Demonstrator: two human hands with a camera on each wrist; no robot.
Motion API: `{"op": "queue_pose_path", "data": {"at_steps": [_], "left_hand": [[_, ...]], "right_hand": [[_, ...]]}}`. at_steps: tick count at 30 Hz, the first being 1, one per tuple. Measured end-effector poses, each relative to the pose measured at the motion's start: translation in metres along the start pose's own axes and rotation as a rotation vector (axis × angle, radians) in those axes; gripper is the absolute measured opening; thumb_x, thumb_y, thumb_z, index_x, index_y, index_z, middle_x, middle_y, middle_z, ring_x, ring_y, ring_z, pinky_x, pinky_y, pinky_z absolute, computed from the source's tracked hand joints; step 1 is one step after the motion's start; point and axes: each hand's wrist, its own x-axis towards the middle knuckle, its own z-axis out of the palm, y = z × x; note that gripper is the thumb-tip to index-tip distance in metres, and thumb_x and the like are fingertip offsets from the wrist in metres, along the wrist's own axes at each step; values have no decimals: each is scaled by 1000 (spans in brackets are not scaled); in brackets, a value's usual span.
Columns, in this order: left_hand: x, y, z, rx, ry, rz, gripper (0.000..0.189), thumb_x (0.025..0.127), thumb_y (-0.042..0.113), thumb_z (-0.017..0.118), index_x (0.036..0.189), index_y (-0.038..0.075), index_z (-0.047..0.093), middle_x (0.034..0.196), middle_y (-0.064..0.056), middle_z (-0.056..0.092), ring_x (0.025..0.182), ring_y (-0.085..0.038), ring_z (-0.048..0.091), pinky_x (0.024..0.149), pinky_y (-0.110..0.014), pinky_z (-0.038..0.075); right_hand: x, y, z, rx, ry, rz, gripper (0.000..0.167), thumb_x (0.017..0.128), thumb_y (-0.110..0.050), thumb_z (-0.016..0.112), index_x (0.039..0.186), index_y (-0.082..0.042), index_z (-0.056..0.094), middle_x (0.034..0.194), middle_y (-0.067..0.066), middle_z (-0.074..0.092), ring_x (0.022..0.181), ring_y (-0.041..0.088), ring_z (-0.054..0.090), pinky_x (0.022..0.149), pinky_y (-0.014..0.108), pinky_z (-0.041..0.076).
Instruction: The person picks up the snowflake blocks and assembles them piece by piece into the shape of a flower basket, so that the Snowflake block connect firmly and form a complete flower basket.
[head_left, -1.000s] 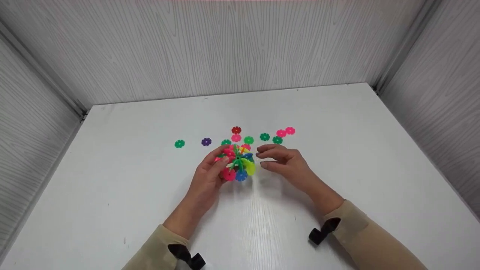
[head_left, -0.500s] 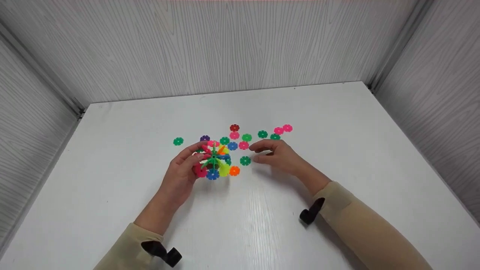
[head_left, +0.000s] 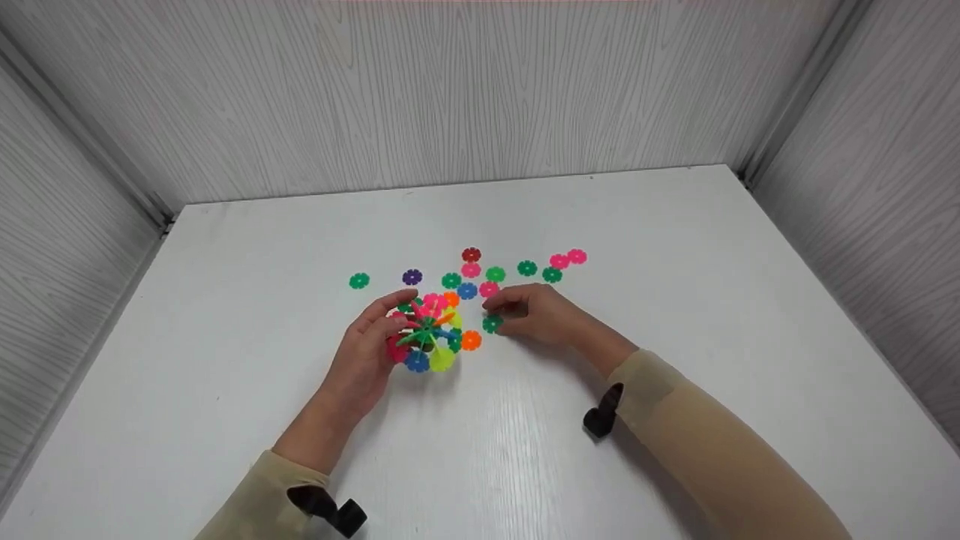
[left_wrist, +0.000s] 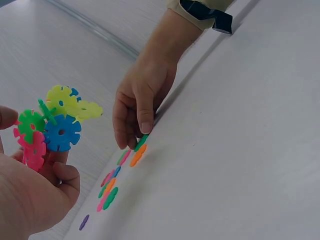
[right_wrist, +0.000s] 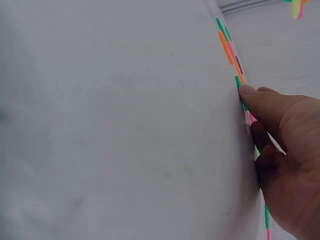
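Left hand (head_left: 360,361): fingers and thumb hold the multicoloured disc cluster (head_left: 427,328) by its left side. The left-wrist view shows it raised off the table (head_left: 480,457).
Right hand (head_left: 551,315): low at the table, my thumb touching the loose green disc (head_left: 491,324), fingers bent around its far side. Gap narrow; I cannot tell whether the pinch is firm.
Cluster build: slotted discs, many standing at angles to one another around a green centre; blue and yellow-green ones face the near side.
Neighbours: orange disc (head_left: 471,340) lies beside the green one, between it and the cluster; pink disc (head_left: 489,289) and blue disc (head_left: 467,291) lie just beyond.
Technique, my judgement: the disc is thin and flat, so work a nail or fingertip under one rim and pinch opposite edges, without pushing it into the orange one. Keep the left grip light; squeezing could twist the joints.
Containers: no box or tray seen. Loose discs lie straight on the tabletop, dark red disc (head_left: 471,255) farthest back, purple disc (head_left: 412,277) to the left, two pink discs (head_left: 568,259) touching at the right.
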Motion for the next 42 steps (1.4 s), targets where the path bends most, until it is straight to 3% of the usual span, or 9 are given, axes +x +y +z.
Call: {"op": "queue_pose_path", "data": {"at_steps": [7,11,16,20,24,29,31,35,42], "left_hand": [[4,-5,10,46,-7,-28,49,101,15,58,150,12,51,160,-8,40,142,-26,45,109,-35,52],[7,-9,20,44,-26,-25,49,100,16,60,149,12,54,158,-9,44,142,-26,45,107,-35,53],[11,-15,32,35,-60,-9,50,100,17,63,149,12,56,158,-9,46,142,-27,46,107,-35,53],[14,-21,41,43,-75,-1,50,99,19,65,149,15,60,159,-4,46,145,-24,43,111,-38,50],[16,-30,49,47,-91,-5,54,98,18,70,151,17,59,161,-3,42,149,-24,38,112,-39,50],[16,-41,57,140,-97,-11,61,95,19,81,152,19,58,157,-4,46,150,-26,36,106,-39,54],[16,-44,59,193,-90,-10,61,93,20,83,150,22,59,154,-3,49,149,-25,38,103,-39,56],[14,-46,61,263,-84,5,59,91,21,85,146,25,61,148,-2,53,144,-23,42,101,-38,58],[12,-46,59,262,-76,42,52,94,20,82,143,17,64,146,-2,56,143,-23,43,102,-37,57]], "right_hand": [[-5,3,-1,-128,-70,-60,43,94,-18,83,135,-21,73,125,-6,68,120,17,61,102,33,55],[-8,3,-4,-195,-111,-95,35,95,-18,82,130,-21,77,120,-4,67,115,18,60,97,34,56],[-11,7,-8,-214,-127,-133,34,96,-17,81,129,-16,74,120,0,65,114,20,58,98,36,55],[-17,12,-8,-152,-91,-109,35,93,-17,84,124,-19,68,116,-1,64,112,21,58,98,36,55],[-25,21,-8,-51,-2,-76,28,93,-20,85,115,-23,67,110,-3,67,108,22,61,94,35,57],[-37,30,-14,159,138,-52,33,92,-19,86,122,-16,72,109,0,73,98,24,69,85,32,61],[-41,27,-18,260,181,-73,35,93,-18,85,124,-9,70,107,4,75,92,25,72,82,30,62],[-47,11,-23,398,207,-190,29,97,-14,80,122,-1,70,103,14,77,86,29,76,83,35,64],[-58,-16,-24,355,162,-331,23,100,-13,76,122,-6,76,100,12,76,82,29,75,82,38,65]]}}
